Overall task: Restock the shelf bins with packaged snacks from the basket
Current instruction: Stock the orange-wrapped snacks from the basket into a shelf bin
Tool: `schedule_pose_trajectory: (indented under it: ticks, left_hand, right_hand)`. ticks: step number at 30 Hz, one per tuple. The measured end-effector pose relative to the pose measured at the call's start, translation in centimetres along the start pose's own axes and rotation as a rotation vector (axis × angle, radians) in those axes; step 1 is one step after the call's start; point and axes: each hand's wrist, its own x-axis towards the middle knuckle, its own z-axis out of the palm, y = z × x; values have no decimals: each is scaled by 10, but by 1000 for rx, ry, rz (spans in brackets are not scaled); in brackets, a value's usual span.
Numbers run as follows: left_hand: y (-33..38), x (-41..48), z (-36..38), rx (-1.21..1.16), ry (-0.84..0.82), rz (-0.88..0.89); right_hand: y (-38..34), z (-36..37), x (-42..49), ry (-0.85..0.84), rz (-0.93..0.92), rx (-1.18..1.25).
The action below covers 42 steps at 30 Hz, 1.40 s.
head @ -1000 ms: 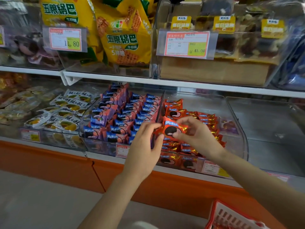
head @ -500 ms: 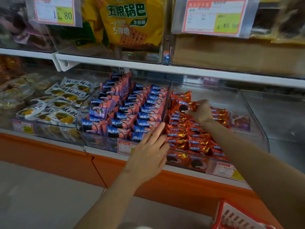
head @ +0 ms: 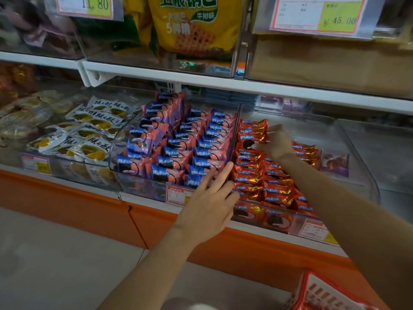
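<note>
Two hands reached into the orange bin [head: 348,139]. The right hand [head: 278,143] pinched an orange pack [head: 251,143] at the back of its row. The left hand [head: 207,209] lay flat with spread fingers at the bin's front edge, empty. The basket [head: 324,294] sat low right.

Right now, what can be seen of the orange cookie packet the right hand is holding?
The orange cookie packet is a small glossy foil wrapper, orange with gold glints, printed with a dark round sandwich cookie and a blue logo. The right hand pinches its right end, holding it low over the back of the left row in the clear bin, just above matching packets. Whether it touches them cannot be told.
</note>
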Motion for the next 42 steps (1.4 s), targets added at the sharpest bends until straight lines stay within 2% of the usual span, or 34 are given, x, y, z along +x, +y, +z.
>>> schedule_pose_trajectory:
  ticks: [6,11,15,21,26,29,33,35,38,42]
  left_hand:
    - [4,0,-3,-36,10,-29]
    - [8,1,-5,-68,22,-60]
    - [9,0,-7,-100,21,-73]
    - [10,3,-12,-156,-43,-118]
    - [12,3,-17,-134,-116,-127]
    - [17,5,-25,-12,-166,-105]
    - [31,9,-33,88,-161,-82]
    - [45,11,-31,4,-100,-35]
    - [77,14,-25,-145,37,76]
    - [136,13,-13,-198,65,216]
  right_hand:
    - [1,-1,-13,18,-119,-51]
    - [2,0,-22,9,-265,-225]
    - [0,1,-25,-17,-259,-378]
    - [-1,-6,-56,90,-318,-326]
    - [11,-33,-114,39,-305,-337]
    - [23,-56,-152,11,-258,-348]
    - [57,-82,-205,-62,-281,-463]
    - [79,-96,-225,-35,-313,-498]
    - [110,-114,-251,97,-333,-488]
    - [161,-127,-292,174,-174,-500]
